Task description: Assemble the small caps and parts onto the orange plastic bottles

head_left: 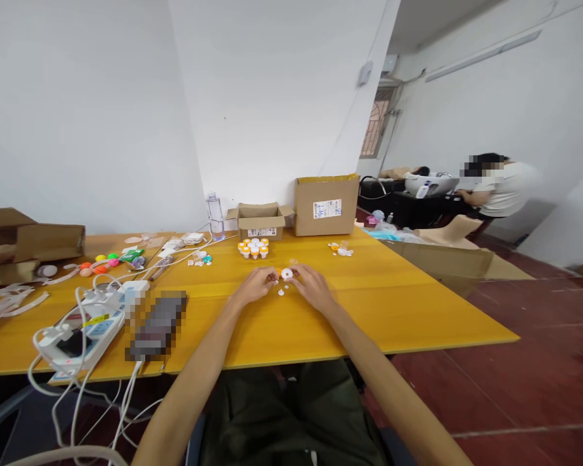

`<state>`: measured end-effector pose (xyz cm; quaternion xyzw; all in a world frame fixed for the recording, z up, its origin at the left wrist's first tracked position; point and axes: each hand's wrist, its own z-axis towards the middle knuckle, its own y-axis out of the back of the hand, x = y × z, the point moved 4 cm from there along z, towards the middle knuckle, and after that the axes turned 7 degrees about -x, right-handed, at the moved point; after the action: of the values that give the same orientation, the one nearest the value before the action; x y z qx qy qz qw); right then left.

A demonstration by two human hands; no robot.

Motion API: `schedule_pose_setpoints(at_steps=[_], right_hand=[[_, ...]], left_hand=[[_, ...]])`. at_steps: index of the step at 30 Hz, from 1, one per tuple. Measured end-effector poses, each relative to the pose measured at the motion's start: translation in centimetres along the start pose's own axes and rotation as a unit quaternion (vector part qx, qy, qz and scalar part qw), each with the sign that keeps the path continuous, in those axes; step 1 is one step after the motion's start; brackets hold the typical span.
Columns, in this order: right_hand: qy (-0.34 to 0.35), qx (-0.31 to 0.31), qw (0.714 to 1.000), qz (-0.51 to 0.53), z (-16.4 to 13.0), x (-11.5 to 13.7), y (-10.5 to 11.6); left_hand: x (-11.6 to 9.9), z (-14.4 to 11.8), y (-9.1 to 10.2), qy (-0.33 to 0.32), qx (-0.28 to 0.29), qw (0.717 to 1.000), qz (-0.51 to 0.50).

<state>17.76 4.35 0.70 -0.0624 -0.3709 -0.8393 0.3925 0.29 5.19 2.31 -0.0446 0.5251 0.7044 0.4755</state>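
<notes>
The table point(393, 310) is smooth, faintly glossy yellow laminate. The 2 boxes point(326, 205) are matt brown cardboard. The small white disc point(286, 274) looks like smooth plastic.

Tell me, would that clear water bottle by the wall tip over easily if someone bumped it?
Probably. The water bottle stands tall and narrow on the table, so a sideways knock could topple it. It looks like thin clear plastic, likely light and unlikely to break. Once down, its round body might roll toward the small open box.
</notes>
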Motion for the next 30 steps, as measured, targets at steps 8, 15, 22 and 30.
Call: schedule_pose_setpoints(at_steps=[8, 15, 22, 30], right_hand=[[-0.001, -0.009, 1.0, -0.002, -0.1, -0.1, -0.1], [0.009, 0.007, 1.0, -0.004, 0.0, 0.2, -0.2], [0.043, 0.008, 0.999, 0.0, 0.1, 0.7, 0.0], [0.092, -0.014, 0.996, 0.004, 0.0, 1.3, 0.0]], left_hand=[[0.6, 0.0, -0.1, -0.006, 0.024, 0.998, 0.05], [0.9, -0.2, 0.0, -0.009, 0.009, 0.995, 0.096], [1.1, -0.2, 0.0, 0.011, -0.009, 0.996, 0.09], [0.5, 0.6, 0.2, 0.063, -0.051, 0.987, -0.138]])
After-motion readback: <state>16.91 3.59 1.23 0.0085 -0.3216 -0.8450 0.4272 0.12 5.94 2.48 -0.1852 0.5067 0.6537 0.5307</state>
